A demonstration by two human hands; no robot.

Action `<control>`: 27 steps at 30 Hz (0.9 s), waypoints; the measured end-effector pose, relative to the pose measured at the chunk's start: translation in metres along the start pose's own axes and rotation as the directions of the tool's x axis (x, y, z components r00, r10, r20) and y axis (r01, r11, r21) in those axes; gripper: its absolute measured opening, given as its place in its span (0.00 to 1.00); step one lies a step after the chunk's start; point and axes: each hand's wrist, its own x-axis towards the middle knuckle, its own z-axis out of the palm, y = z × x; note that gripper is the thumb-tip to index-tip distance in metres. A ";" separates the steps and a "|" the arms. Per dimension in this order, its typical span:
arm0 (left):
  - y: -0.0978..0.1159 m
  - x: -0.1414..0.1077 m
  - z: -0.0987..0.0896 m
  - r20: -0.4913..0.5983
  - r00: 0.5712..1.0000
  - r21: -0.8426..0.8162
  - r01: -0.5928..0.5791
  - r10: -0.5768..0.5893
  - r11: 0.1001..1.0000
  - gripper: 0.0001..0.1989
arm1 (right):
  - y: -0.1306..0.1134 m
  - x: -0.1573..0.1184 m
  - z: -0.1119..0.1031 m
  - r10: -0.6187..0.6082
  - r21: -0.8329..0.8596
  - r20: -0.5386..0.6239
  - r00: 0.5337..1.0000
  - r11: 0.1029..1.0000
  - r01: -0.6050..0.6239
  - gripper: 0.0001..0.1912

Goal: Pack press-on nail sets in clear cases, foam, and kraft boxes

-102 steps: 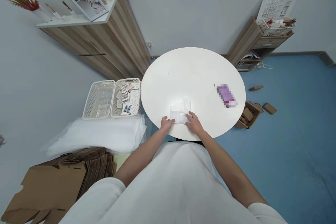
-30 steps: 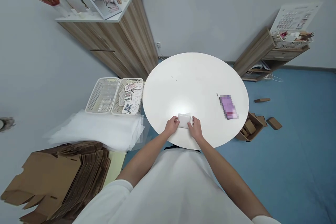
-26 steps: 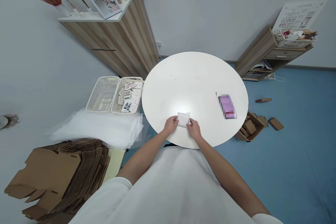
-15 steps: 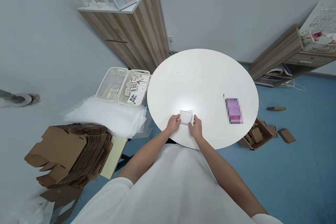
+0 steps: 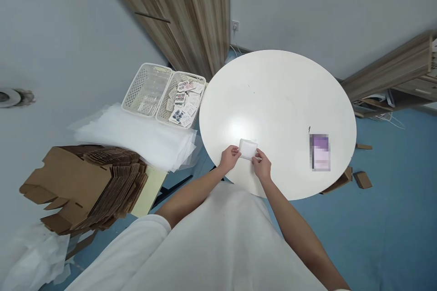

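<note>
A small square packet wrapped in white sheet material point(image 5: 248, 149) lies at the near edge of the round white table point(image 5: 280, 95). What is inside the wrapping cannot be seen. My left hand point(image 5: 230, 158) pinches its left side, fingers closed at the edge. On the opposite side, my right hand point(image 5: 262, 164) grips the lower right corner between thumb and fingers. A bit of the wrap sticks up at the packet's far right corner.
Left of the table are a basket of printed cards point(image 5: 180, 104), a basket of clear plastic pieces point(image 5: 146, 88), stacked white foam sheets point(image 5: 136, 136) and flattened cardboard boxes point(image 5: 78, 182). A blurred purple item point(image 5: 320, 152) lies on the table's right; a small carton point(image 5: 362, 180) is on the floor.
My view has shifted, so the table and baskets appear moved. Both hands still hold the packet at its sides; it looks slightly turned, and my left fingers have shifted along its edge.
</note>
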 end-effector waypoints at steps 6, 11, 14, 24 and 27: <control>-0.001 0.037 -0.060 -0.096 0.995 -0.029 -0.012 0.009 0.999 0.07 | -0.054 0.028 0.049 -0.090 -0.004 0.049 0.995 0.996 0.090 0.22; -0.003 0.077 -0.112 -0.166 0.986 -0.167 -0.009 -0.019 0.986 0.13 | -0.104 0.063 0.092 -0.119 0.063 0.143 0.983 0.992 0.111 0.22; -0.002 0.096 -0.130 -0.179 0.984 -0.231 -0.023 -0.020 0.973 0.18 | -0.123 0.080 0.110 -0.083 0.154 0.176 0.981 0.986 0.056 0.22; 0.002 0.110 -0.142 -0.099 0.995 -0.226 -0.047 0.025 0.973 0.24 | -0.136 0.086 0.123 -0.042 0.296 0.171 0.984 0.955 -0.011 0.22; 0.000 0.113 -0.144 -0.102 0.994 -0.186 -0.059 0.040 0.981 0.25 | -0.140 0.087 0.124 -0.049 0.288 0.188 0.981 0.958 -0.007 0.22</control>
